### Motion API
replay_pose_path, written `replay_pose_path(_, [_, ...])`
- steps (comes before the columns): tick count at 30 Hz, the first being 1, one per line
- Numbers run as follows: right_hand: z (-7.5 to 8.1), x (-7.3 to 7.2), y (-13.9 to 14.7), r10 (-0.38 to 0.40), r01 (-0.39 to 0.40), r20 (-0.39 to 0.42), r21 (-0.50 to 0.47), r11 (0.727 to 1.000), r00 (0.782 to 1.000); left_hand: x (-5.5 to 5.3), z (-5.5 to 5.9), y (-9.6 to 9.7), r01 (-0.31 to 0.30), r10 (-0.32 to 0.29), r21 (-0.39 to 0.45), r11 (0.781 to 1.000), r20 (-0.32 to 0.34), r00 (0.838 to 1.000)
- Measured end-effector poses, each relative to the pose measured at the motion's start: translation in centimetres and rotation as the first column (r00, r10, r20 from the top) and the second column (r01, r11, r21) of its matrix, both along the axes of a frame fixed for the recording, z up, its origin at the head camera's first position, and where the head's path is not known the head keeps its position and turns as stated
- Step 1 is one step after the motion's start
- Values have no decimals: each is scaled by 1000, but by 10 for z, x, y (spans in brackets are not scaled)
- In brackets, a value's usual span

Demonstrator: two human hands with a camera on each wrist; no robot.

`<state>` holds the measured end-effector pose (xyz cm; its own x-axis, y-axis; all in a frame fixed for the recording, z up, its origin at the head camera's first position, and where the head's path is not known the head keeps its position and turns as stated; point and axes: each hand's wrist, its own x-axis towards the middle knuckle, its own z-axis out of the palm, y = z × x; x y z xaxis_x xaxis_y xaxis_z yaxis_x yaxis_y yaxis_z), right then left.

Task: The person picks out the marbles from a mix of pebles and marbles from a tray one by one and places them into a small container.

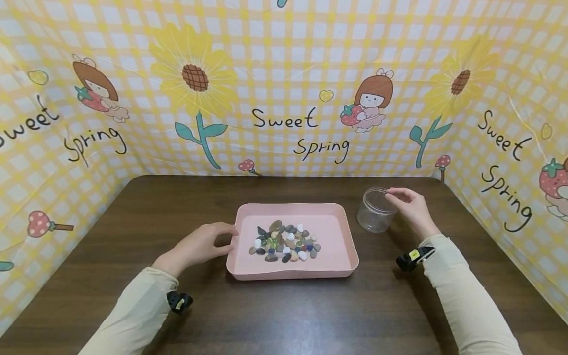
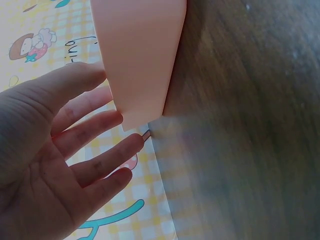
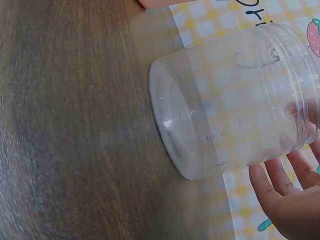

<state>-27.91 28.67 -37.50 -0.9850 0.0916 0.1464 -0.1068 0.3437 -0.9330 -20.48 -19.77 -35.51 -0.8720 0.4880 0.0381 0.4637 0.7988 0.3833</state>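
A shallow pink tray (image 1: 310,270) sits on the table with a heap of small stones (image 1: 284,241) in it, grey, white, tan and black, among shiny glass-like pieces. My left hand (image 1: 199,246) is at the tray's left side. In the left wrist view its thumb (image 2: 85,77) and foremost fingertips touch the tray's rim, the other fingers spread apart and fairly straight. Right of the tray, a clear, lidless plastic jar (image 1: 373,217) stands upright with nothing visible in it. My right hand (image 1: 412,209) pinches the jar's threaded rim from the right.
The dark wooden table (image 1: 284,315) meets a yellow checked cloth (image 1: 275,64) printed with sunflowers and girls, which hangs behind it and along both sides. Each wrist carries a small black camera (image 1: 179,301) over a cream sleeve.
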Motion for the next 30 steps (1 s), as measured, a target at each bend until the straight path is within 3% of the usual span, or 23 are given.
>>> replay_pose_path(13, [1, -1, -1, 26, -26, -16, -40, 999, 1000, 0, 0, 0, -4, 4, -4, 1000, 11, 1000])
replay_pose_path(19, [6, 0, -1, 20, -20, -19, 2, 1000, 1000, 0, -1, -1, -3, 3, 0, 1000, 10, 1000])
replay_pose_path(30, [33, 2, -12, -33, 44, -142, 80, 996, 989, 0, -1, 0, -3, 3, 2, 1000, 8, 1000])
